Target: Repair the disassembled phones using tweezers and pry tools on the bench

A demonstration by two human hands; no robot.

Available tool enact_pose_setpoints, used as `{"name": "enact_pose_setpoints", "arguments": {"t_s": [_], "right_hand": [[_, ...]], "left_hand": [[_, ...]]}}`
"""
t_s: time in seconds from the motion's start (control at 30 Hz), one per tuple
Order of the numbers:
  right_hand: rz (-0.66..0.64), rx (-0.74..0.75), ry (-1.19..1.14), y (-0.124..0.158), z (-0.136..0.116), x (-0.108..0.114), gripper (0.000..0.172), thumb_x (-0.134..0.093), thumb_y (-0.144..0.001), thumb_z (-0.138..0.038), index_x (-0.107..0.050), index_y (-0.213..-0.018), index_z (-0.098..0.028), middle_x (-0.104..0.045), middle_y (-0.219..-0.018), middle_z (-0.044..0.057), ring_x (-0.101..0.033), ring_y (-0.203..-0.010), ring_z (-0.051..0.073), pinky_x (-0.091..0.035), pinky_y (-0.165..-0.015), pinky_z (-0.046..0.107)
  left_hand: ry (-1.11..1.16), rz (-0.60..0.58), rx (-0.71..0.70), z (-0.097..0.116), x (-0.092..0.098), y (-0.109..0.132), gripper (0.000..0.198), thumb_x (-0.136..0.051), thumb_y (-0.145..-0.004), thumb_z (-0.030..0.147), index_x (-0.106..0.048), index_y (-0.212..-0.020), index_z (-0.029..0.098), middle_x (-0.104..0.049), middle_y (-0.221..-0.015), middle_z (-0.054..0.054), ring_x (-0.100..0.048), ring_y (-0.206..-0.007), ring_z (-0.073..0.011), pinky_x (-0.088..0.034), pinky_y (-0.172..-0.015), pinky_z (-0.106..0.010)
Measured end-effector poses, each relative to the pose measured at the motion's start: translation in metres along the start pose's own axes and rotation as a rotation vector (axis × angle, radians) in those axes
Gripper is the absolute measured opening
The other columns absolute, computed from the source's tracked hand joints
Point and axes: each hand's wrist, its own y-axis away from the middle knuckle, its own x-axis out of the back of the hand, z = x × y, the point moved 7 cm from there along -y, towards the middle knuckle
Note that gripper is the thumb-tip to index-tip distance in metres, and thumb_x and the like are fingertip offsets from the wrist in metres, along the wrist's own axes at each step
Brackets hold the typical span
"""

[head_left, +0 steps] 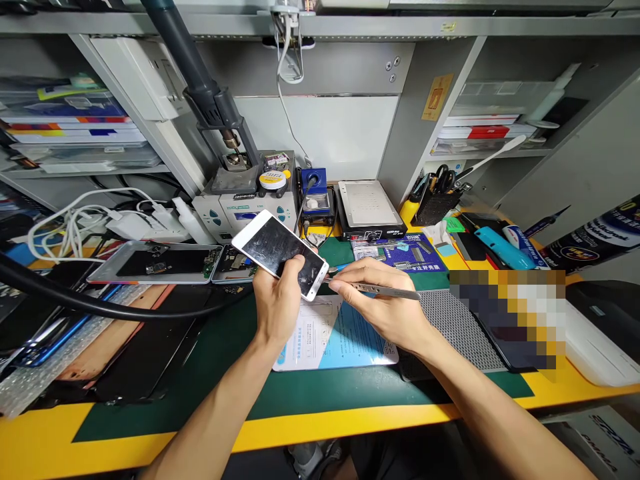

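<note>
A white-framed phone [265,243] with a dark, smudged screen is held tilted above the bench. My left hand [280,300] grips its lower part, thumb lying over the glass. My right hand [383,300] is closed around metal tweezers [390,290], whose tips reach the phone's lower right end; whether they touch it I cannot tell. Under both hands lies a white and blue printed sheet [340,340] on the green mat [220,380].
Left of the phone are trays of parts [163,263] and a thick black cable [150,310]. Behind stand a soldering station [315,193] and a black box [373,230]. To the right lie a grey perforated mat [450,327] and a dark phone [505,327].
</note>
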Motion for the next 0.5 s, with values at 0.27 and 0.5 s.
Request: {"name": "enact_pose_setpoints", "arguments": {"t_s": [0.27, 0.5], "right_hand": [[-0.042, -0.108, 0.036, 0.001, 0.01, 0.001, 0.005, -0.076, -0.088, -0.026, -0.078, -0.09, -0.022, -0.075, -0.086, 0.001, -0.069, -0.077, 0.016, -0.053, -0.071, 0.029], [-0.21, -0.146, 0.031, 0.005, 0.015, -0.005, 0.016, -0.069, -0.093, -0.024, -0.076, -0.107, -0.024, -0.076, -0.102, 0.003, -0.071, -0.088, 0.018, -0.053, -0.078, 0.031]], "left_hand": [[0.007, -0.018, 0.008, 0.0, -0.001, 0.001, 0.023, -0.069, -0.078, 0.037, -0.069, -0.092, 0.019, -0.072, -0.087, -0.003, -0.069, -0.086, -0.0239, -0.053, -0.081, -0.034], [0.043, -0.029, 0.03, 0.001, -0.002, 0.001, 0.025, -0.068, -0.079, 0.037, -0.071, -0.094, 0.018, -0.073, -0.089, -0.004, -0.07, -0.086, -0.0248, -0.054, -0.08, -0.035]]}}
